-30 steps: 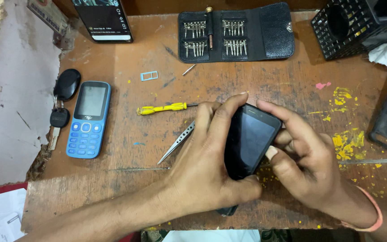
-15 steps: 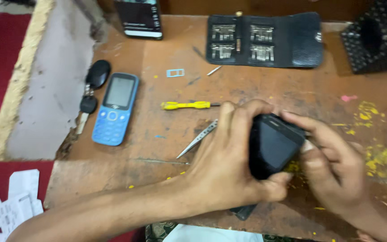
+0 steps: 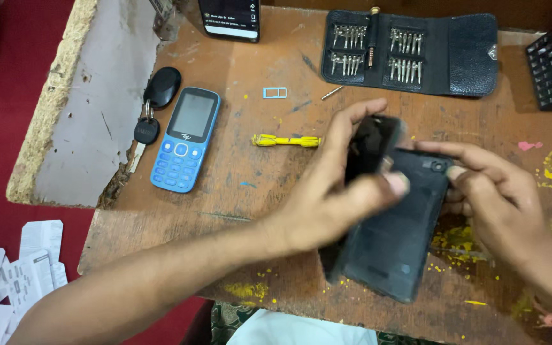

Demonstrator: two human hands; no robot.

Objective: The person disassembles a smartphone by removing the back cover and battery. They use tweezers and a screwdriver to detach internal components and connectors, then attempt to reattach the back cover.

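A black zip case of screwdriver bits (image 3: 410, 54) lies open at the far edge of the worn wooden tabletop (image 3: 250, 160); the left hand (image 3: 327, 198) pinches a black smartphone body (image 3: 368, 147), now lifted apart from the dark back cover (image 3: 394, 246) gripped by the right hand (image 3: 499, 204).

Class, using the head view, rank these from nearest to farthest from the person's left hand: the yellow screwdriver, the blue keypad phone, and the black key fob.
Measured from the left hand:
1. Yellow screwdriver, just up and left of the hand.
2. Blue keypad phone, farther left on the wooden table.
3. Black key fob, farthest, beyond the phone's top-left corner.
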